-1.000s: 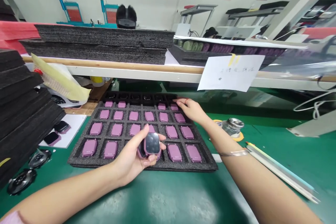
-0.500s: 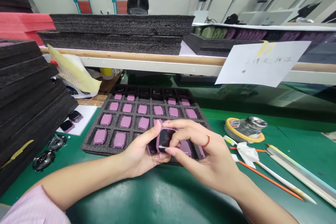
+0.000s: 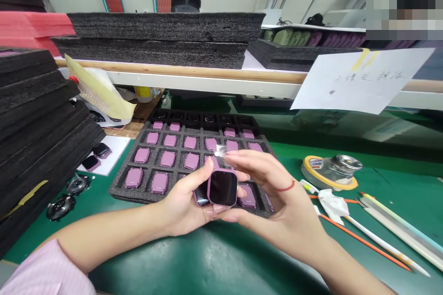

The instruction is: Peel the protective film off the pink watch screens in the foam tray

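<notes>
Film (image 3: 220, 151) lifted off glossy purple watch (image 3: 222, 188)

There were two hands, the left hand (image 3: 183, 200) and the right hand (image 3: 273, 198). Between them they held two watches (image 3: 222, 187) and one scrap of film (image 3: 220, 151). There was one foam tray (image 3: 119, 191), six pockets wide. At least fifteen pink tray watches (image 3: 167, 158) showed in it, and the hands hid more. Two loose watches (image 3: 101, 150) lay on one white sheet (image 3: 116, 145). Also counted were two black discs (image 3: 59, 206), one tape roll (image 3: 311, 173), one jar (image 3: 341, 166) and one paper note (image 3: 360, 80).
</notes>
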### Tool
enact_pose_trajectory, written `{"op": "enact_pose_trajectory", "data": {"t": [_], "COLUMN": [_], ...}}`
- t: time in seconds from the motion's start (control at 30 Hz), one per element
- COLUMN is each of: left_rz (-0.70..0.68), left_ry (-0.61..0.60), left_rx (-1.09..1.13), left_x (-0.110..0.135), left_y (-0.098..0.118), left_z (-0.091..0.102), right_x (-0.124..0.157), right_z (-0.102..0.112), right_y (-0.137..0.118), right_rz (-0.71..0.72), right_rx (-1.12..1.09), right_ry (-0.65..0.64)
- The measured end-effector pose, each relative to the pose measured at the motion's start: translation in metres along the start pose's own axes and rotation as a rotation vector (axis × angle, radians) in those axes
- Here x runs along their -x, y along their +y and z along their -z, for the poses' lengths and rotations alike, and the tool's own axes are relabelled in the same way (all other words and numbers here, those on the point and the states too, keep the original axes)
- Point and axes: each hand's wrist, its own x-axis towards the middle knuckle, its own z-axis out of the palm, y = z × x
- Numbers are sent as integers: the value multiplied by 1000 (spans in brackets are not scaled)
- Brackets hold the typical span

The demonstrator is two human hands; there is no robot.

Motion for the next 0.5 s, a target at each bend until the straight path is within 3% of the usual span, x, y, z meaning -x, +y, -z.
{"op": "enact_pose_trajectory", "data": {"t": [0.37,0.43,0.5], "left_rz": [22,10,-2], "left_ry": [3,-21,-52], "left_rx": [22,22,14], "left_x": [0,0,0], "left_y": [0,0,0], "left_z": [-1,-1,-2], "right_x": [1,1,2], "right_z": [-3,-1,3], "right_y": [0,-1,-2], "right_rz": [8,-9,11], "right_rx": [-28,-119,-113], "right_ry": [-68,9,191]}}
